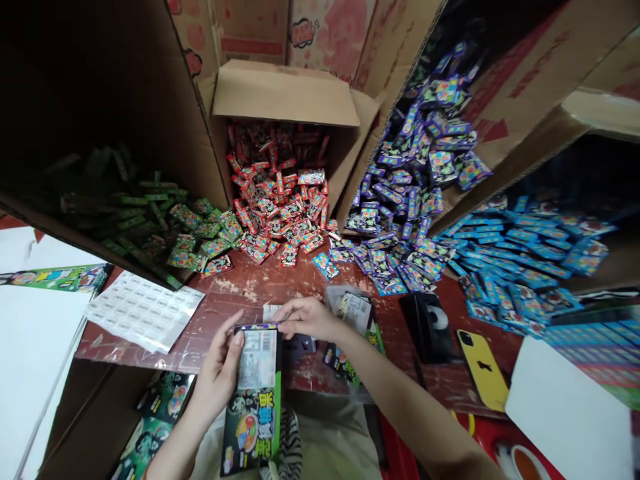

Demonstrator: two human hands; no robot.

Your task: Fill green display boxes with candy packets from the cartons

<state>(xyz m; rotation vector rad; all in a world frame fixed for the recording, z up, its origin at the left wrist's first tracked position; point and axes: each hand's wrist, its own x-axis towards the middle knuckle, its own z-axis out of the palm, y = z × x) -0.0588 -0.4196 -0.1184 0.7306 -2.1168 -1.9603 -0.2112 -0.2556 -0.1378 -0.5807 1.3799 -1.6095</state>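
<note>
My left hand (pixel 223 360) is wrapped round the left side of a flat black and green candy box (pixel 253 427), its thumb lying on the white label panel. The box is tilted upright above my lap, printed front towards me. At its upper right corner the fingers of my right hand (pixel 306 319) are closed on the end of the box. A purple strip shows along that top edge; whether it is a packet inside or part of the box I cannot tell. Behind my right wrist lie more printed candy boxes (pixel 357 313), partly covered by clear plastic.
Tipped cartons spill green packets (pixel 187 257), red packets (pixel 295 217), purple packets (pixel 395 200) and blue packets (pixel 520 247) onto the red table (pixel 225 293). A sticker sheet (pixel 147 310) lies left. A black case (pixel 430 327) and yellow phone (pixel 483 370) lie right.
</note>
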